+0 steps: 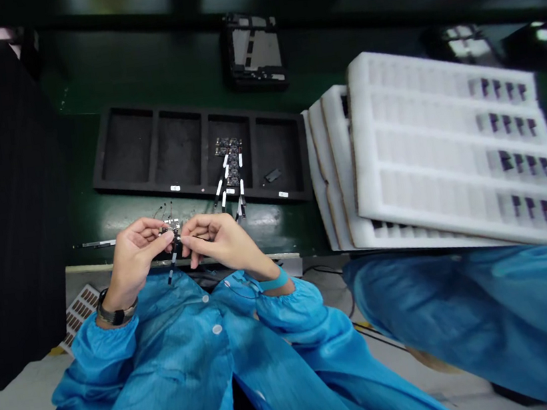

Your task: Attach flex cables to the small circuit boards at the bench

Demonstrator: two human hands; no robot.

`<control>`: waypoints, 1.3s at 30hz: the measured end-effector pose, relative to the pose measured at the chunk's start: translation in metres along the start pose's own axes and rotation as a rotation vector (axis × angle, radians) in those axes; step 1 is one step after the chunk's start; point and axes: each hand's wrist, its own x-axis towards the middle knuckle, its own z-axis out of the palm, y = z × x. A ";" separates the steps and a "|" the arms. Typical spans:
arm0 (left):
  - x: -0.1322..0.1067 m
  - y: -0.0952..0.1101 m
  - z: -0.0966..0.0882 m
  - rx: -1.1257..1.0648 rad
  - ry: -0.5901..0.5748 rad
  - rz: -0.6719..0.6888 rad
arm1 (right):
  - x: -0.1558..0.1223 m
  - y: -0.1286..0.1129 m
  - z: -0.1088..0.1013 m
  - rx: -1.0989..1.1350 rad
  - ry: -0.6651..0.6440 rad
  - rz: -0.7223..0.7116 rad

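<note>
My left hand pinches a small circuit board at the bench's front edge. Thin black wires stick up from the board, and a black strip with a white label hangs below it. My right hand is closed at the board's right side, thumb and forefinger pressed together; whatever lies between those fingertips is too small to make out. Just beyond my hands, the black foam tray has several compartments. Circuit boards with white-labelled strips lie in its third compartment, and a small dark part in the rightmost.
White foam trays stand stacked at the right, the top one carrying rows of small black parts. A co-worker's blue sleeve is close on the right. A dark device stack sits at the back. A black panel borders the left.
</note>
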 end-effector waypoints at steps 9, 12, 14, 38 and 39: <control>0.000 0.007 0.000 0.113 -0.057 -0.034 | 0.004 0.002 -0.013 0.025 -0.093 0.085; 0.000 0.006 0.003 0.093 -0.076 -0.050 | 0.003 0.003 -0.016 0.046 -0.103 0.076; 0.000 0.006 0.005 0.093 -0.069 -0.055 | 0.002 0.003 -0.017 0.048 -0.102 0.066; 0.217 0.195 0.135 0.608 -0.185 0.769 | -0.040 -0.020 -0.109 -0.287 0.673 -0.343; 0.245 0.187 0.151 0.606 -0.192 0.725 | -0.042 -0.015 -0.115 -0.314 0.697 -0.341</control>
